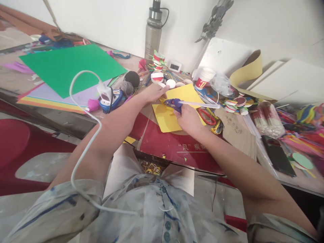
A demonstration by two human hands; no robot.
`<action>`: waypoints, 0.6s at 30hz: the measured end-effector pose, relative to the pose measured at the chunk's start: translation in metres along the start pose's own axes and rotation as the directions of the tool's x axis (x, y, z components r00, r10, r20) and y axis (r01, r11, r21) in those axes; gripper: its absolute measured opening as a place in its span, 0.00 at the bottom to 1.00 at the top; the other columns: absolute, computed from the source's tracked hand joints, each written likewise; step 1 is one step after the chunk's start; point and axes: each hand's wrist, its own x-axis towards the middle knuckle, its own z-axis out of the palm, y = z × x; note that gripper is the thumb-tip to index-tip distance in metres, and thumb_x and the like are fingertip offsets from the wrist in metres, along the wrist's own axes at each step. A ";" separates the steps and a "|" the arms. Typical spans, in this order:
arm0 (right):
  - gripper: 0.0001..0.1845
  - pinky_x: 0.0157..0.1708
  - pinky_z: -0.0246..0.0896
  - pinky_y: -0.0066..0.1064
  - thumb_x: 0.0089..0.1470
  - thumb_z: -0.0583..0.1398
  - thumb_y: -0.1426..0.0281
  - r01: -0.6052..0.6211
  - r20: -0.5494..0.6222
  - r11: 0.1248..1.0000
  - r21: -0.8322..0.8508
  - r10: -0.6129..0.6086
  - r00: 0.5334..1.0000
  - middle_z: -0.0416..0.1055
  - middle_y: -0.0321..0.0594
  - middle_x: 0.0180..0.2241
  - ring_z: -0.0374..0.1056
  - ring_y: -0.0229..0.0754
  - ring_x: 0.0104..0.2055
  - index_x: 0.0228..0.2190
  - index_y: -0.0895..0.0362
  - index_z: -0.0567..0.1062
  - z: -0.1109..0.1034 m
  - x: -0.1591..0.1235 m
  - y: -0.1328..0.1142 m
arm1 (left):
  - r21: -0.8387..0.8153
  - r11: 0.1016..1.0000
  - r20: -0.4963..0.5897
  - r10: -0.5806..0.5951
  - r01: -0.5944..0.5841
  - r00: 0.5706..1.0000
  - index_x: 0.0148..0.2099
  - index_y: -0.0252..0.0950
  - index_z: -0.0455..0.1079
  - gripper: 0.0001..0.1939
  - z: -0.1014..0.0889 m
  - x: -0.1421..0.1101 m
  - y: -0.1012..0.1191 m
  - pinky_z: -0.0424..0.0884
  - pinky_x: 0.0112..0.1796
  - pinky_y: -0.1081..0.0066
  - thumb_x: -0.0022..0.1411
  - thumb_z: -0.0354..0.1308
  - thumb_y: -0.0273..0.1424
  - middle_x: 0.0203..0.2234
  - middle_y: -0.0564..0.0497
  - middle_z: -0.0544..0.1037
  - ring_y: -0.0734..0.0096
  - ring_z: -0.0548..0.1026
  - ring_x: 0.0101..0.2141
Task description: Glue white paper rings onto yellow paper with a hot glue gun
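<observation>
In my right hand (189, 118) is a blue hot glue gun (174, 103), its nozzle pointing left. A long translucent glue stick (199, 104) juts from its back end to the right. My left hand (155, 92) is closed just beyond the nozzle, its fingers on a bit of yellow paper; the exact grip is partly hidden. Under both hands lies yellow paper (165, 121), apparently in two parts, on a dark red box board (162, 141).
Green card (76, 67) and coloured sheets lie left, beside a power strip (110, 101) with a white cable. Behind stand a bottle (153, 37) and a paper cup (204, 78). Red-handled scissors (207, 116), cardboard (236, 133) and a phone (278, 155) lie right.
</observation>
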 end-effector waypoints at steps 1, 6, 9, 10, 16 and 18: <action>0.23 0.59 0.70 0.53 0.69 0.56 0.69 -0.007 0.007 1.000 -0.005 0.007 1.000 0.79 0.64 0.57 0.76 0.65 0.59 0.60 0.66 0.76 0.000 0.002 -0.002 | -0.028 1.000 0.002 -0.006 0.006 1.000 0.39 0.31 0.87 0.43 0.000 -0.001 0.000 0.75 0.51 0.66 0.78 0.40 0.58 0.40 0.38 0.88 0.55 0.83 0.45; 0.22 0.58 0.70 0.54 0.69 0.56 0.68 -0.036 0.026 0.999 -0.031 0.037 0.999 0.78 0.66 0.57 0.76 0.67 0.58 0.58 0.67 0.76 0.001 0.008 -0.015 | -0.093 0.996 0.003 0.000 0.001 1.000 0.45 0.29 0.87 0.44 0.002 -0.001 -0.004 0.76 0.52 0.66 0.79 0.37 0.56 0.45 0.37 0.88 0.56 0.84 0.46; 0.21 0.58 0.70 0.54 0.70 0.55 0.68 -0.042 0.008 0.998 -0.036 0.043 0.999 0.77 0.66 0.57 0.76 0.66 0.57 0.58 0.65 0.75 0.003 0.008 -0.017 | 0.011 1.000 -0.033 -0.007 0.007 0.999 0.47 0.31 0.87 0.41 0.002 0.002 -0.008 0.73 0.56 0.67 0.80 0.38 0.53 0.48 0.40 0.88 0.56 0.83 0.51; 0.21 0.58 0.70 0.55 0.69 0.55 0.68 -0.044 0.001 0.998 -0.035 0.044 0.999 0.77 0.66 0.57 0.76 0.66 0.57 0.58 0.65 0.75 0.004 0.007 -0.017 | 0.032 0.999 -0.048 -0.027 0.029 0.998 0.47 0.31 0.87 0.40 0.002 0.003 -0.010 0.73 0.57 0.68 0.80 0.38 0.52 0.48 0.40 0.88 0.56 0.83 0.52; 0.20 0.57 0.71 0.54 0.68 0.56 0.68 -0.036 -0.051 0.999 -0.006 0.035 0.998 0.80 0.61 0.54 0.76 0.64 0.56 0.56 0.63 0.76 0.008 0.005 -0.009 | 0.009 0.997 -0.056 -0.079 0.080 0.995 0.46 0.29 0.87 0.40 0.000 0.005 -0.011 0.74 0.55 0.68 0.81 0.38 0.49 0.44 0.39 0.88 0.57 0.85 0.48; 0.20 0.57 0.71 0.55 0.68 0.56 0.68 -0.043 -0.051 0.999 -0.011 0.042 0.998 0.80 0.62 0.53 0.76 0.65 0.56 0.56 0.63 0.76 0.007 0.005 -0.009 | -0.023 0.996 -0.055 -0.088 0.086 0.995 0.46 0.29 0.88 0.39 -0.001 0.005 -0.010 0.75 0.52 0.69 0.81 0.38 0.49 0.43 0.38 0.89 0.58 0.85 0.46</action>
